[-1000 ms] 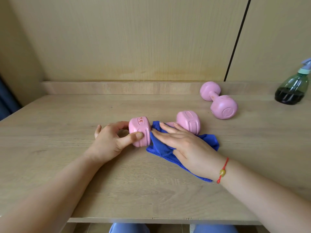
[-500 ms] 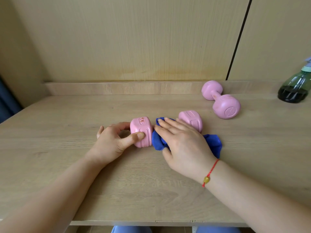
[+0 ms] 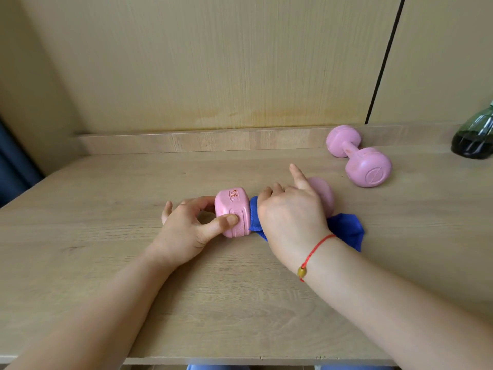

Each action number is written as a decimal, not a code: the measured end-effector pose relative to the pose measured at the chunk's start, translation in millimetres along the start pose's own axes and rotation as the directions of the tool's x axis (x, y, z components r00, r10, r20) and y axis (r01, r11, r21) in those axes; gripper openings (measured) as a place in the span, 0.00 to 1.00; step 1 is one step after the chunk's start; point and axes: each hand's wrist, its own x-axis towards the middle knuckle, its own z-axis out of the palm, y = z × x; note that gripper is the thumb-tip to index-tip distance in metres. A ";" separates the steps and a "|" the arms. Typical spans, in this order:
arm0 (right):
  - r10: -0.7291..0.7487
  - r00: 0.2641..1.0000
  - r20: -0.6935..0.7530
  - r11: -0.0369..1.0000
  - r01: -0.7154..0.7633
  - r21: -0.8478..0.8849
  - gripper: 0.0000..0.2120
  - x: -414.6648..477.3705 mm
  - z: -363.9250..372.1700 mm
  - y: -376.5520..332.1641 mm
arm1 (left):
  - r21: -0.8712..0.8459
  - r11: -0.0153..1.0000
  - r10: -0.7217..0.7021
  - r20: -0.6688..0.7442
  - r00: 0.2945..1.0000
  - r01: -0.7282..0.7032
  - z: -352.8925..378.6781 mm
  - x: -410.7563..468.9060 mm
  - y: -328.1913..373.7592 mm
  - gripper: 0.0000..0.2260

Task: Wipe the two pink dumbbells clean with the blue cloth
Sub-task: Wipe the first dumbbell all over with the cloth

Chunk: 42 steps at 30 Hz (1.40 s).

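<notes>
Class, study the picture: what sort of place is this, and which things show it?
Probably a room at home, though that is a guess: a light wooden desk backed by matching wood panels, a pink dumbbell with a blue cloth, a second dumbbell and a spray bottle.

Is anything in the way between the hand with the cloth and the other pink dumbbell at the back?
Only the right end of the near dumbbell, just beyond the right hand; past it, bare table up to the far dumbbell.
</notes>
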 end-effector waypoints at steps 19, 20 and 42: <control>-0.015 0.985 -0.172 1.000 0.016 0.004 0.23 -43.1 25.8 41.9 | 0.017 0.999 0.026 0.050 0.998 -0.027 -1.3 -2.5 6.0 0.23; -0.001 0.986 -0.165 1.000 0.003 0.012 0.23 -39.2 27.9 37.8 | 0.017 0.999 0.029 0.051 0.998 -0.030 -0.9 -2.1 5.5 0.23; -0.188 0.962 -0.198 0.928 0.239 0.285 0.27 -26.2 45.5 39.2 | -0.096 0.995 0.004 0.070 0.998 0.003 -5.1 -5.6 10.0 0.22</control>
